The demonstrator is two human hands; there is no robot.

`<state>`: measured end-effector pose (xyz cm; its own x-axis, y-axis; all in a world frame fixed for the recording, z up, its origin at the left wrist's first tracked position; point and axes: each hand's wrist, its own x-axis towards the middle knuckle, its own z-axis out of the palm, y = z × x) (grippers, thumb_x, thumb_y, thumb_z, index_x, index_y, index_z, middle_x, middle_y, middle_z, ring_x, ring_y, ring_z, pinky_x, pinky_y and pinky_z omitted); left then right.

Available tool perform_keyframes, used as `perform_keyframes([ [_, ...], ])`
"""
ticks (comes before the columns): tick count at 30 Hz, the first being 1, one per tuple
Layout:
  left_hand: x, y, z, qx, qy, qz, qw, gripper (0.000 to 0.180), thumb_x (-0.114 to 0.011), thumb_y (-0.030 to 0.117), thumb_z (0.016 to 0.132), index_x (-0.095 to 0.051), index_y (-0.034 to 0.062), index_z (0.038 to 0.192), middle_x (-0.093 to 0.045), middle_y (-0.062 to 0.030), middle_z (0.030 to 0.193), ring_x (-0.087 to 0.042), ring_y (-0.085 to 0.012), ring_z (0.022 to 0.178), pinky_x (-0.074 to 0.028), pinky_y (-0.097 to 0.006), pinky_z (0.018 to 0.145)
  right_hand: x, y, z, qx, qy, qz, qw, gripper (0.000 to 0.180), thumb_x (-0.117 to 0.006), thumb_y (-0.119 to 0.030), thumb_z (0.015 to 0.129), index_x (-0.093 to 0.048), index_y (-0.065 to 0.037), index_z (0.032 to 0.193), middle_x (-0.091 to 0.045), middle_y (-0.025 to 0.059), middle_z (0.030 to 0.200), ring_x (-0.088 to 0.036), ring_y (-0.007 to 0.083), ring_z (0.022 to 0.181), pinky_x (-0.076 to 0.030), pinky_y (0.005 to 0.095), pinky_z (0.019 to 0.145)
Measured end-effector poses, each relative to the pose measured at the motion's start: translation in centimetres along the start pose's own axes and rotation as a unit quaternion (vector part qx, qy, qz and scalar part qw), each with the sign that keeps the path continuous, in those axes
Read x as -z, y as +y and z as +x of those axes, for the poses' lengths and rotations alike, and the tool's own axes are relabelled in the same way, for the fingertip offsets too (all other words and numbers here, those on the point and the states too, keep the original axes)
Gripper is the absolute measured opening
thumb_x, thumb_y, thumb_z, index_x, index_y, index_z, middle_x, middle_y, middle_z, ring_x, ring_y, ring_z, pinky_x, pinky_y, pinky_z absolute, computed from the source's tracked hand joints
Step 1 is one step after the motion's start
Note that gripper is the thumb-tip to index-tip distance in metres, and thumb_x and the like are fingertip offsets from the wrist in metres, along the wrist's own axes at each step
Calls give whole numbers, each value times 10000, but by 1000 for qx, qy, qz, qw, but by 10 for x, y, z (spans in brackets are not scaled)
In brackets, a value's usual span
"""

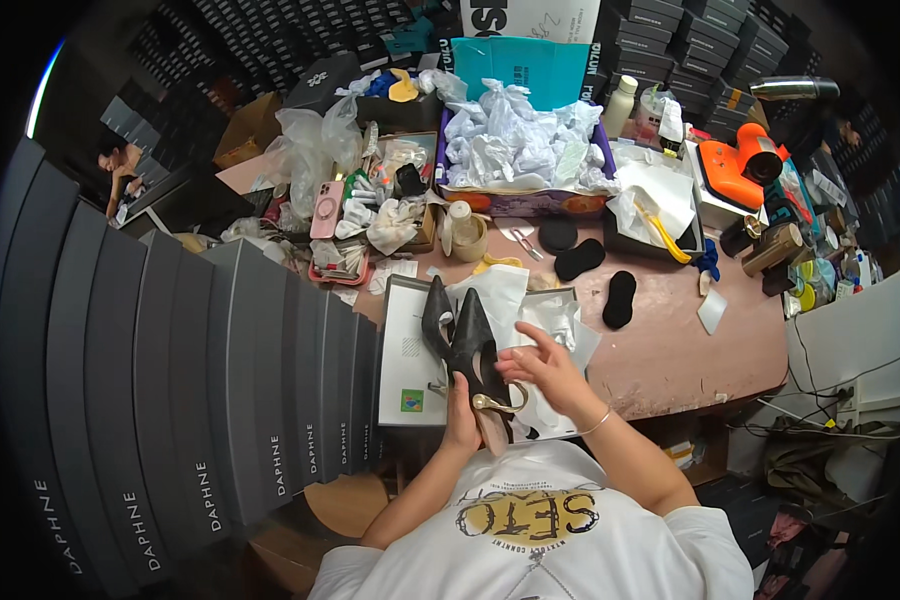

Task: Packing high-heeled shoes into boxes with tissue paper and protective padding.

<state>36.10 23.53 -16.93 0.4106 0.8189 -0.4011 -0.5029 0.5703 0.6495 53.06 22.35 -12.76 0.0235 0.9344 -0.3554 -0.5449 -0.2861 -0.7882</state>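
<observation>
A pair of black, pointed slingback shoes is held upright in front of me, toes pointing away. My left hand (462, 418) is closed around the right-hand shoe (473, 340), near its heel end. The other shoe (435, 318) lies close beside it on the left. A pale strap with a gold-coloured fitting (500, 402) loops out at the heel. My right hand (548, 372) is just right of this shoe, fingers spread, nothing in them. Beneath both hands is an open shoe box (395, 350) with white tissue paper (500, 290) in it.
Dark grey shoe boxes (240, 350) are stacked along my left. Crumpled white paper fills a purple carton (525, 203) at the back. Black oval pads (619, 299), a pink phone (326, 209) and an orange tool (735, 170) lie on the table. Another person (118, 165) is far left.
</observation>
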Motion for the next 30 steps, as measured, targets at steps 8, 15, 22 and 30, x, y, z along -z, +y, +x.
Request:
perform_keyframes([
  [8, 4, -1, -13, -298, -71, 358, 882, 749, -372, 538, 954, -235, -44, 1405, -335, -192, 1405, -321, -296, 1313, -230, -388, 1090, -65, -2, 18, 9, 18, 342, 940, 368, -580, -148, 920, -495, -69, 1270, -615, 72, 1096, -592, 158, 996, -489, 305, 883],
  [15, -64, 76, -28, -376, -55, 358, 853, 440, -425, 391, 967, -367, 10, 1179, -542, -174, 1064, -534, -278, 1037, -406, -416, 951, -66, -19, -32, -24, -139, 180, 974, 675, -646, -109, 866, -284, -104, 1436, -515, 76, 1229, -529, 155, 1093, -427, 284, 918],
  [22, -64, 52, -55, -410, -82, 270, 867, 461, -406, 454, 948, -335, 30, 1114, -506, -185, 1030, -521, -252, 957, -449, -436, 881, -60, -42, -54, 9, -310, 91, 946, 791, -654, -200, 850, -202, -74, 1487, -398, 108, 1395, -379, 197, 1293, -269, 346, 1084],
  [30, -66, 59, -19, -264, -76, 176, 945, 287, -370, 281, 994, -401, 16, 1100, -566, -172, 983, -591, -261, 920, -483, -395, 859, -61, -37, -57, 170, -206, -169, 949, 618, -567, -214, 932, -283, -73, 1463, -437, 88, 1375, -408, 146, 1229, -361, 307, 996],
])
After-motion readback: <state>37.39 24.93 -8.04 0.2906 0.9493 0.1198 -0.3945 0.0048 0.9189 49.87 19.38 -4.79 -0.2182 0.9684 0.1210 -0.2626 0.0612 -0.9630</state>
